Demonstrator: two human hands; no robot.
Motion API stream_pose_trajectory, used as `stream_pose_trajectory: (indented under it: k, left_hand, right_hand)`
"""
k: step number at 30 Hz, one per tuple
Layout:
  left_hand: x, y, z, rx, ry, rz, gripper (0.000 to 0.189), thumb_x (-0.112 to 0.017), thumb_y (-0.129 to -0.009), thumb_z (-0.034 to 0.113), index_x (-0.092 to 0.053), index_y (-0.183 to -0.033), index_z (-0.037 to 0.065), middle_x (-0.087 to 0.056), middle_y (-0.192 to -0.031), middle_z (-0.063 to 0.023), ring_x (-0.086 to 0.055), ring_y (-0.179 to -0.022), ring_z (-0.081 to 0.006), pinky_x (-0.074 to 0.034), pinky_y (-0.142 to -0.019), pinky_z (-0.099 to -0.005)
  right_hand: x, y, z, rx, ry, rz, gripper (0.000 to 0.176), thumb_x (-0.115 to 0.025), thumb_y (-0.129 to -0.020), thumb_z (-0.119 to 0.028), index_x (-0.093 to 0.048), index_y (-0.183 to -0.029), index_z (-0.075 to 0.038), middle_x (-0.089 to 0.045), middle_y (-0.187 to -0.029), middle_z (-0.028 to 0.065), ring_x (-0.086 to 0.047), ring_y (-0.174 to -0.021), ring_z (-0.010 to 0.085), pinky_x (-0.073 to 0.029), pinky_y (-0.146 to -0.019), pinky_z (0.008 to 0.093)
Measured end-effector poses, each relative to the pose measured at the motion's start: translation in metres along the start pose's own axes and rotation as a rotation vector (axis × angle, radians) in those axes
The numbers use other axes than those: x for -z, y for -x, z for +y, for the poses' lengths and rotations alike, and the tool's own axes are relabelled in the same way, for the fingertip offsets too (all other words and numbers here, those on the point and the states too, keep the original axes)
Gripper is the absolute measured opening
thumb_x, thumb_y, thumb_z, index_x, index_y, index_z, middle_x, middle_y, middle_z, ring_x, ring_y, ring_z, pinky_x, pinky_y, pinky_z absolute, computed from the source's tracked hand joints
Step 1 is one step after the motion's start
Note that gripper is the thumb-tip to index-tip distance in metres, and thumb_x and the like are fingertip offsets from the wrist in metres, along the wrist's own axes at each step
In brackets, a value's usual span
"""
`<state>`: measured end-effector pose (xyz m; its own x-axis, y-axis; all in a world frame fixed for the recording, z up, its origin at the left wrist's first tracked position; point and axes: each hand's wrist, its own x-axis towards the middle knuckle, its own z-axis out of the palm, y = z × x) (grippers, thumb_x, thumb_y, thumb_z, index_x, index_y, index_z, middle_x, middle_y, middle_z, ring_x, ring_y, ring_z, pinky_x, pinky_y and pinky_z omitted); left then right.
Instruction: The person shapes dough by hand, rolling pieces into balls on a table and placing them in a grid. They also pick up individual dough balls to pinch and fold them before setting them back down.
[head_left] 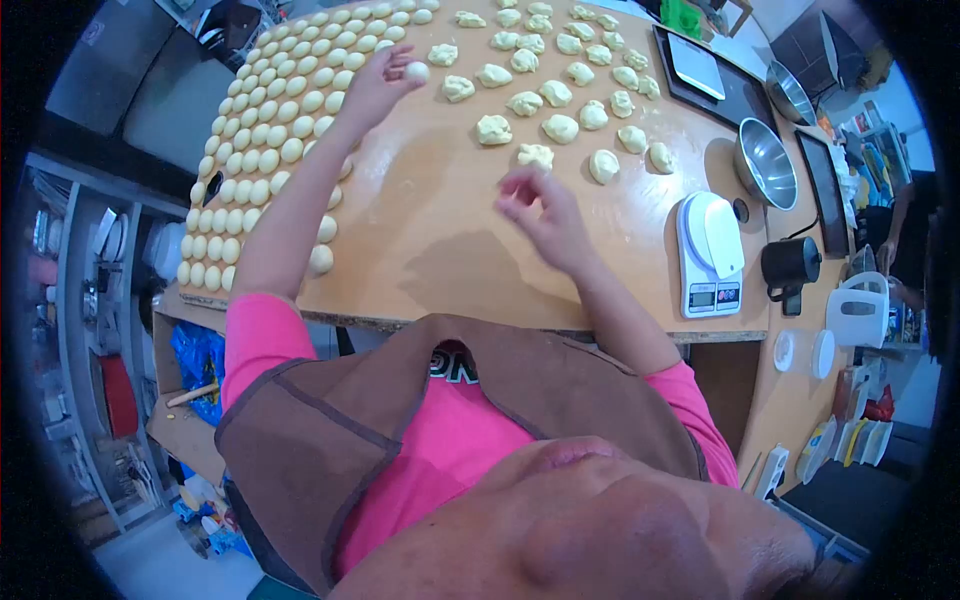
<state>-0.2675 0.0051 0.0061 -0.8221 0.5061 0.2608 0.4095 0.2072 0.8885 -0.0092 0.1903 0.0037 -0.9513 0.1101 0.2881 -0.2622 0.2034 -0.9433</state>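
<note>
My left hand (378, 88) reaches over the far left part of the table, its fingers closed on a smooth, pale dough ball (418, 72). Rows of similar round dough balls (268, 160) cover the table's left side, beside and under that forearm. Nearer the middle, my right hand (543, 215) is held with fingers bent and a gap between thumb and fingers, nothing in it. Its fingertips are right at the near edge of a rough dough lump (535, 156). More uneven dough lumps (560, 128) are scattered beyond it.
A white kitchen scale (711, 255) stands at the right of the wooden table (420, 240). Near it are a steel bowl (766, 165), a black cup (790, 265) and a dark tray (740, 100) with a flat silver object on it. At far right, part of another person (900, 230) shows.
</note>
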Motion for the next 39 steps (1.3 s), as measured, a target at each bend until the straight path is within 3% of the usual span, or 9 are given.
stream_pose_trajectory:
  k: [7,13,15,17,19,25,35,37,39]
  left_hand:
    - [0.012,-0.122,-0.071,-0.221,-0.724,0.066,0.043,-0.066,-0.081,0.015,-0.054,-0.121,0.008,-0.065,-0.111,-0.0086,-0.063,-0.1,-0.0261,-0.05,-0.086,-0.0369]
    - [-0.003,-0.161,-0.076,-0.039,-0.611,0.007,0.038,-0.054,-0.085,0.017,-0.055,-0.123,0.013,-0.06,-0.118,-0.0102,-0.055,-0.113,-0.0279,-0.044,-0.094,-0.0372]
    - [-0.006,-0.168,-0.067,-0.021,-1.372,-0.189,0.04,-0.054,-0.085,0.028,-0.056,-0.123,0.016,-0.06,-0.119,-0.0095,-0.049,-0.12,-0.027,-0.039,-0.1,-0.0398]
    - [-0.012,-0.19,-0.071,0.012,-1.371,-0.137,0.046,-0.057,-0.084,0.04,-0.057,-0.123,0.016,-0.058,-0.124,-0.0092,-0.044,-0.125,-0.027,-0.035,-0.104,-0.0421]
    - [-0.018,-0.213,-0.095,-0.336,-1.105,0.119,0.051,-0.058,-0.084,0.046,-0.056,-0.12,0.01,-0.055,-0.128,-0.0128,-0.045,-0.124,-0.0295,-0.036,-0.104,-0.0427]
    - [-0.087,-0.244,-0.1,0.07,-0.975,-0.092,0.051,-0.06,-0.085,0.044,-0.058,-0.12,0.006,-0.055,-0.127,-0.0169,-0.053,-0.116,-0.0337,-0.041,-0.099,-0.0405]
    - [-0.056,-0.234,-0.063,-0.36,-0.534,0.281,0.023,-0.06,-0.088,0.022,-0.065,-0.107,0.01,-0.067,-0.101,-0.013,-0.064,-0.093,-0.0268,-0.051,-0.08,-0.0357]
    - [-0.051,-0.198,-0.022,-0.311,-0.425,0.23,0.026,-0.059,-0.091,0.021,-0.062,-0.113,0.009,-0.068,-0.102,-0.0093,-0.065,-0.093,-0.0205,-0.051,-0.08,-0.0314]
    - [-0.058,-0.154,0.01,-0.101,0.216,0.005,0.024,-0.058,-0.093,0.022,-0.062,-0.11,0.006,-0.067,-0.104,-0.0062,-0.065,-0.09,-0.018,-0.053,-0.078,-0.0326]
  right_hand:
    - [-0.014,0.004,0.01,0.349,0.438,-0.338,0.022,-0.067,-0.083,-0.021,-0.06,-0.099,-0.009,-0.06,-0.091,0.008,-0.058,-0.086,0.0279,-0.044,-0.075,0.0394]
    - [-0.008,0.002,0.008,0.362,0.427,-0.268,0.022,-0.072,-0.078,-0.017,-0.062,-0.096,-0.01,-0.061,-0.086,0.0062,-0.059,-0.081,0.0256,-0.044,-0.071,0.0376]
    - [-0.007,0.001,0.004,0.374,0.42,-0.237,0.022,-0.073,-0.078,-0.016,-0.062,-0.096,-0.01,-0.061,-0.086,0.0059,-0.058,-0.08,0.0252,-0.043,-0.07,0.0373]
    - [-0.005,0.0,0.001,0.395,0.368,-0.243,0.022,-0.072,-0.077,-0.017,-0.06,-0.095,-0.01,-0.059,-0.083,0.0052,-0.059,-0.081,0.0251,-0.044,-0.07,0.0375]
    - [-0.007,-0.001,0.002,0.392,0.355,-0.234,0.022,-0.072,-0.077,-0.017,-0.06,-0.095,-0.01,-0.059,-0.083,0.0053,-0.059,-0.081,0.0253,-0.044,-0.07,0.0376]
    - [-0.005,0.0,0.005,0.389,0.35,-0.203,0.021,-0.072,-0.076,-0.015,-0.061,-0.093,-0.01,-0.059,-0.08,0.0055,-0.059,-0.079,0.0253,-0.044,-0.069,0.0378]
    - [0.001,0.0,0.005,0.341,0.373,-0.153,0.018,-0.071,-0.078,-0.015,-0.062,-0.093,-0.009,-0.062,-0.085,0.0065,-0.06,-0.08,0.0256,-0.045,-0.073,0.0366]
    - [0.001,0.0,0.01,0.378,0.394,-0.06,0.022,-0.071,-0.079,-0.016,-0.063,-0.099,-0.011,-0.063,-0.092,0.0072,-0.061,-0.086,0.026,-0.046,-0.077,0.0375]
    - [0.005,-0.002,0.005,0.418,0.412,0.04,0.027,-0.071,-0.079,-0.017,-0.065,-0.104,-0.013,-0.065,-0.099,0.008,-0.061,-0.092,0.0264,-0.046,-0.082,0.0383]
